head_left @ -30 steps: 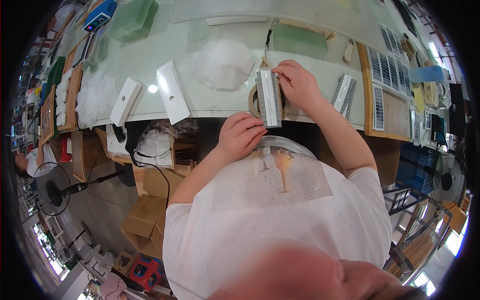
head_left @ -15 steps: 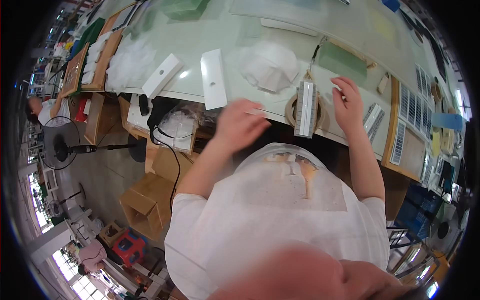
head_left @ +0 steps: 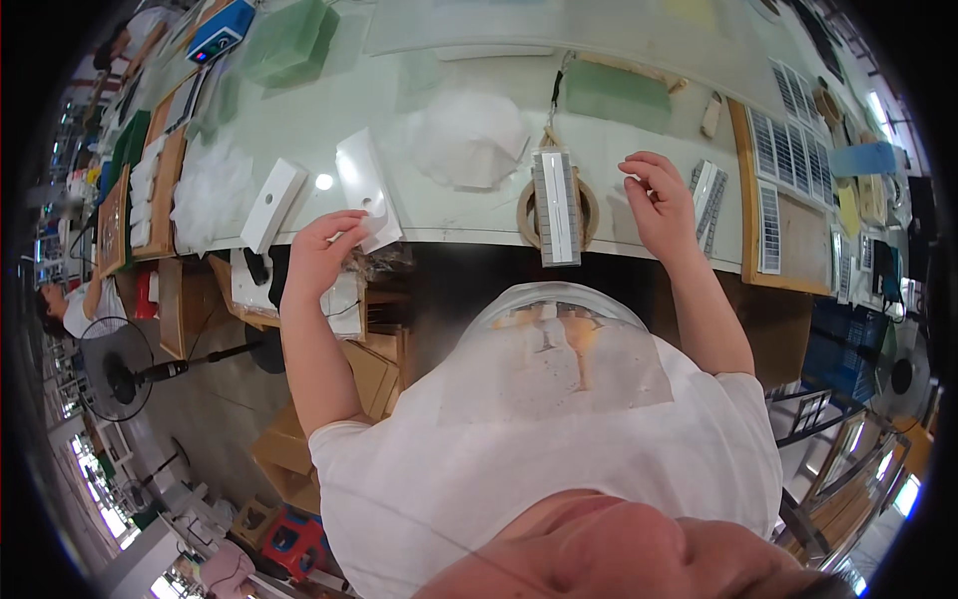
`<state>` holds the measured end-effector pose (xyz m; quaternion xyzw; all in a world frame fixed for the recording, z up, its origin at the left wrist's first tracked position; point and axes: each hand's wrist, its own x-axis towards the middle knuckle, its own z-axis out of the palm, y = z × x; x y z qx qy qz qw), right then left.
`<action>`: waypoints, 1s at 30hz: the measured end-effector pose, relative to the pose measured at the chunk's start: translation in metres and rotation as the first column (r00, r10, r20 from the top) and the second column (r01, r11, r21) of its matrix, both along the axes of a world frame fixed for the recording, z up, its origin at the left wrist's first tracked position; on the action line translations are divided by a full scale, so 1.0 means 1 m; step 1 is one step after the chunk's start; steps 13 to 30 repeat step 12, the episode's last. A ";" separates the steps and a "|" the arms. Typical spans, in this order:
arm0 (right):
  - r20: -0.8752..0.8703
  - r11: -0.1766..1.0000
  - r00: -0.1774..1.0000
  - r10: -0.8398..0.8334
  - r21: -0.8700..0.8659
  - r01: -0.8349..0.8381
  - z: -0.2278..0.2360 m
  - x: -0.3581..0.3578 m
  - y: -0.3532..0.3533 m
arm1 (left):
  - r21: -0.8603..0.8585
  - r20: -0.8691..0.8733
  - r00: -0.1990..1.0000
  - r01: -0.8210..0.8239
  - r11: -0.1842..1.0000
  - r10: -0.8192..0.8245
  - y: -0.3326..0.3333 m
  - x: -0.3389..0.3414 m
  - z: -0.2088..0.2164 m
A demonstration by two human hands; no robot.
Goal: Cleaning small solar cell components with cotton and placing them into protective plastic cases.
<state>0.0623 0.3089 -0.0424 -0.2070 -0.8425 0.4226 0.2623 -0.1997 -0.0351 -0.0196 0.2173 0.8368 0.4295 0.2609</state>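
My left hand (head_left: 324, 248) is at the front edge of the workbench, its fingertips at the near left edge of a white oblong box (head_left: 361, 172) with a small round hole. Thumb and fingers stay apart. My right hand (head_left: 661, 208) hangs over the bench with loosely bent fingers and holds nothing. Between the hands, a long grey block strip with a white bar down its middle (head_left: 557, 210) lies across a brown ring (head_left: 589, 215) and juts past the bench edge. A similar grey strip (head_left: 709, 190) rests right of my right hand.
Another white box (head_left: 274, 203) lies farther left, beside a white fluffy pile (head_left: 212, 190). Crumpled white sheets (head_left: 469, 140) and a green block (head_left: 619, 97) are farther back. A wooden tray (head_left: 798, 255) holds dark-celled panels at right. A standing fan (head_left: 118, 369) is at left.
My left hand has swung left from near the bench middle to the white box. My right hand stays right of the grey strip. The whole view has shifted and turned slightly.
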 end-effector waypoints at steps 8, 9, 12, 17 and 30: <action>-0.008 0.995 1.000 0.003 -0.098 -0.004 0.008 0.009 -0.020 | 0.848 -0.100 0.718 -0.300 0.437 0.689 0.050 0.047 0.002; -0.069 0.967 0.994 0.085 -0.234 -0.099 0.008 0.009 -0.026 | 0.801 -0.430 0.668 -0.028 0.598 0.607 0.058 0.056 -0.006; -0.154 0.562 0.936 0.315 -0.765 -0.315 0.028 0.005 -0.048 | 0.418 -0.869 0.452 0.450 0.789 0.203 0.072 0.077 -0.001; -0.154 0.562 0.936 0.315 -0.765 -0.315 0.028 0.005 -0.048 | 0.418 -0.869 0.452 0.450 0.789 0.203 0.072 0.077 -0.001; -0.154 0.562 0.936 0.315 -0.765 -0.315 0.028 0.005 -0.048 | 0.418 -0.869 0.452 0.450 0.789 0.203 0.072 0.077 -0.001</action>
